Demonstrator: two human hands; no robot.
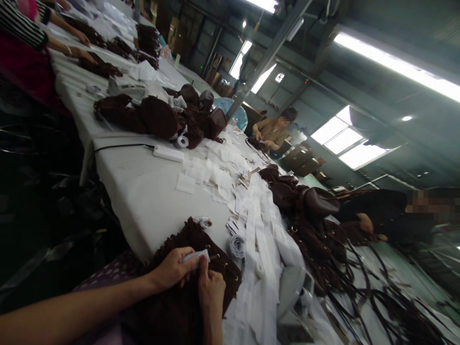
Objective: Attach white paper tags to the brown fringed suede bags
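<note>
A dark brown fringed bag [215, 239] with small metal eyelets lies at the near table edge, partly under my forearms. Above it, my left hand [176, 266] is closed around a small piece of white wrapping [196, 257]. My right hand [210, 282] pinches the same white piece from the other side, thumb up against its end. What the wrapping covers cannot be seen. Just past the bag's top edge sits a crumpled white bit [203, 222], and to its right a rolled white strip [237, 246].
White strips and sheets [257, 230] cover the table's middle. A white power strip [168, 153] lies near brown bags [158, 117]. More bags [305, 206] and dark straps [388, 306] are at right. Co-workers' hands [84, 53] work at far left; another person [276, 127] is across.
</note>
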